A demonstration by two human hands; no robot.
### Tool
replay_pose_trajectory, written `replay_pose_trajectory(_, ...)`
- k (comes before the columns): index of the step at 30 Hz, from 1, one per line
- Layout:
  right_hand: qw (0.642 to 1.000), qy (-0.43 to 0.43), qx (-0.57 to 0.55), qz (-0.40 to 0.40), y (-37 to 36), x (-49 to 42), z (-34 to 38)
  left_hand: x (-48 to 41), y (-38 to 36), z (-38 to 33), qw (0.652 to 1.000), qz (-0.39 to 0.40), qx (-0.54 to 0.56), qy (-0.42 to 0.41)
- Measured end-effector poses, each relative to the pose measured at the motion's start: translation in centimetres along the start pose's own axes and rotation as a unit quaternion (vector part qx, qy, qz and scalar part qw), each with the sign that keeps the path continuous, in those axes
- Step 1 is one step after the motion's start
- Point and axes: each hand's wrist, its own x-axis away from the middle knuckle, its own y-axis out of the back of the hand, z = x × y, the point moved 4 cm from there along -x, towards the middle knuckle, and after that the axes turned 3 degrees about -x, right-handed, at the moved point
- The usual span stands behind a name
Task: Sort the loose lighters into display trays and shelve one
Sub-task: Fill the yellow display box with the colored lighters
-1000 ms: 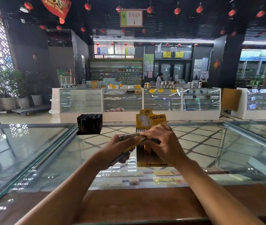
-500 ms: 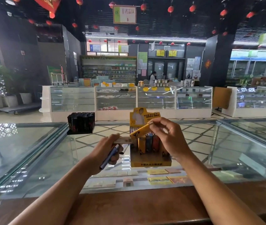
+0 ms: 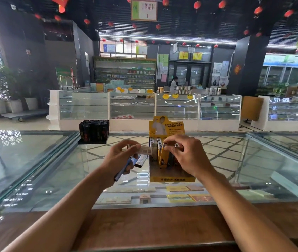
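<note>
The right hand (image 3: pixel 190 157) is pinching a tilted yellow lighter (image 3: pixel 163 159) in its fingers, lowering it into the tray (image 3: pixel 172 179) at the tabletop (image 3: pixel 53 170)'s middle. The left hand (image 3: pixel 119 159) is gripping spares (image 3: pixel 141 160). Going in tilted, it is probably risking a jam or toppling neighbours (image 3: pixel 155 144).

We see a yellow display tray (image 3: pixel 172 179) with an upright card back, lighters standing in its rows. The right hand (image 3: pixel 190 153) pinches a yellow lighter (image 3: pixel 163 159), tilted, at the front row. The left hand (image 3: pixel 119 157) holds loose lighters (image 3: pixel 141 160) just beside. Farther back on the left, a black tray (image 3: pixel 92 141) stands full of black lighters (image 3: pixel 93 129).
</note>
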Motion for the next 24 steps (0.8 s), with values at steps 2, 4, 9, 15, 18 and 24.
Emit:
replay_pose_trajectory(2, 1.000, 0.019, 0.024, 0.006, -0.5, 0.0, 0.0, 0.0, 0.1, 0.0, 1.000, -0.009, -0.005, 0.006)
replay_pose_trajectory(4, 0.999, 0.031, 0.033, 0.005, -0.8, 0.1, 0.1, -0.1, 0.1, 0.0, 1.000, -0.014, -0.009, 0.009)
replay_pose_trajectory(9, 0.998, 0.041, 0.042, -0.019, -1.1, 0.1, 0.2, -0.3, 0.3, -0.1, 1.000, -0.007, -0.001, 0.012)
replay_pose_trajectory(15, 0.999, 0.027, 0.031, -0.034, -1.5, 0.1, 0.0, 0.0, 0.2, -0.2, 1.000, 0.017, 0.020, 0.013)
replay_pose_trajectory(18, 0.998, 0.022, 0.041, -0.034, -1.5, 0.1, 0.0, 0.0, 0.1, -0.3, 0.999, 0.031, 0.030, 0.012)
replay_pose_trajectory(24, 0.998, 0.035, 0.024, -0.036, -1.6, 0.3, 0.0, 0.3, -0.1, -0.3, 0.998, 0.045, 0.033, 0.008)
